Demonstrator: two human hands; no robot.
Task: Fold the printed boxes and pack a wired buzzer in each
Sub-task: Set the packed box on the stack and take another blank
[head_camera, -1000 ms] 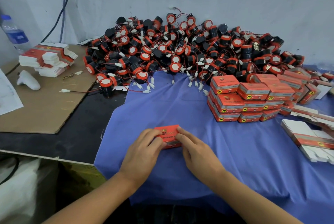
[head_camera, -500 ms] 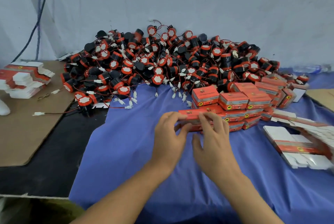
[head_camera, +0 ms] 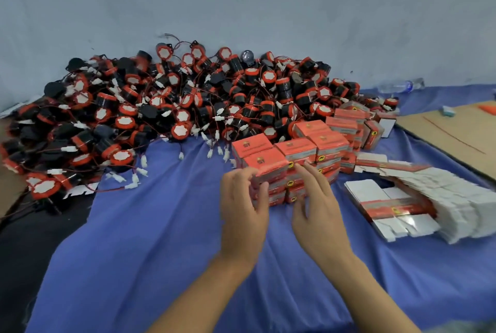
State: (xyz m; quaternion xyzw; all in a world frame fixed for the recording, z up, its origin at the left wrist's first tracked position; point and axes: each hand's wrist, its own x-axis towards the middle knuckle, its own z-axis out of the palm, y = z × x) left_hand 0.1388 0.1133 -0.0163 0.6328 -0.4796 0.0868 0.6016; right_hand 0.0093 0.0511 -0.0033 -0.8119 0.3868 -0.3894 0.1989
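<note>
A folded orange printed box [head_camera: 265, 163] sits on the front left of the stack of packed boxes [head_camera: 322, 144] on the blue cloth. My left hand [head_camera: 243, 206] holds that box at its left end, fingers curled on the side and thumb at the front. My right hand [head_camera: 318, 209] hovers just right of the box with its fingers spread and relaxed, its fingertips close to the box's right end. Behind the stack lies a big heap of black and orange wired buzzers [head_camera: 166, 107] with white connectors. Flat unfolded boxes [head_camera: 397, 206] lie to the right.
The blue cloth [head_camera: 161, 225] covers the table in front of me. A cardboard sheet [head_camera: 456, 134] lies at the far right, and a plastic bottle [head_camera: 400, 87] lies by the wall. Bare black tabletop [head_camera: 24, 246] shows at the left.
Both hands carried the orange box away from me and to the right, onto the stack of packed boxes. My right hand has let go and spread its fingers.
</note>
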